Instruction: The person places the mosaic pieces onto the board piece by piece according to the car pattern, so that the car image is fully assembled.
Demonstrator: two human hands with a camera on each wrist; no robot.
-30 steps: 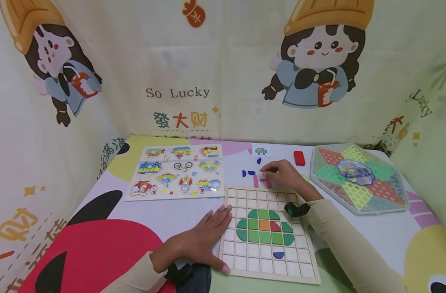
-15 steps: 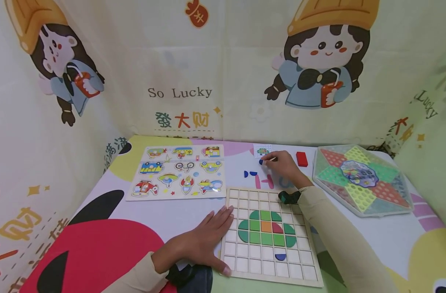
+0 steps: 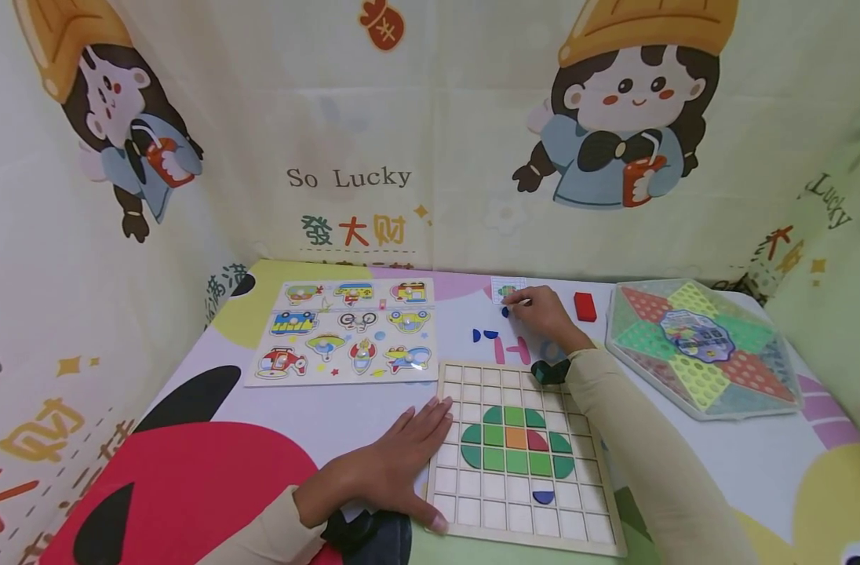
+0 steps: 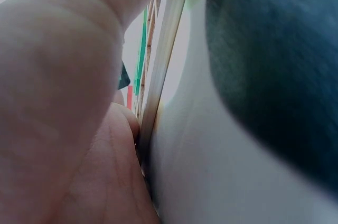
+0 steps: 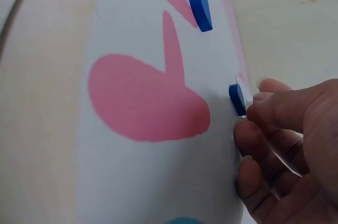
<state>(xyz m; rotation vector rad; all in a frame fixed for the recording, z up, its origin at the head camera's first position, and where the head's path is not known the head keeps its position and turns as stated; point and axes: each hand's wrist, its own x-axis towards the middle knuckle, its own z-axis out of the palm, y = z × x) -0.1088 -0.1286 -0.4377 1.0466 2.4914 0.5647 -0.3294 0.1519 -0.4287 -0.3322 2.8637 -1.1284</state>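
My left hand [image 3: 402, 463] lies spread along the left edge of a wooden grid board [image 3: 465, 506], thumb at its lower corner. Green, orange and red tiles [image 3: 516, 439] form a shape in the grid, and a blue half-round piece [image 3: 543, 497] lies in a lower cell. At the far side, my right hand [image 3: 543, 314] has its fingertips beside a blue half-round piece [image 5: 237, 100] and over the corner of a small pattern card [image 3: 501, 286]. Whether they pinch either is unclear. Two more blue pieces [image 3: 490, 335] lie to the left.
A vehicle puzzle board [image 3: 345, 333] lies left of the grid board. A red block [image 3: 584, 307] sits beyond the right hand, and a hexagonal clear case [image 3: 701, 345] takes up the right side. Printed curtains rise behind the table.
My right hand has moved away from me, from above the pink print to the blue piece by the card. My left hand stays in place on the board. The head view has shifted slightly.
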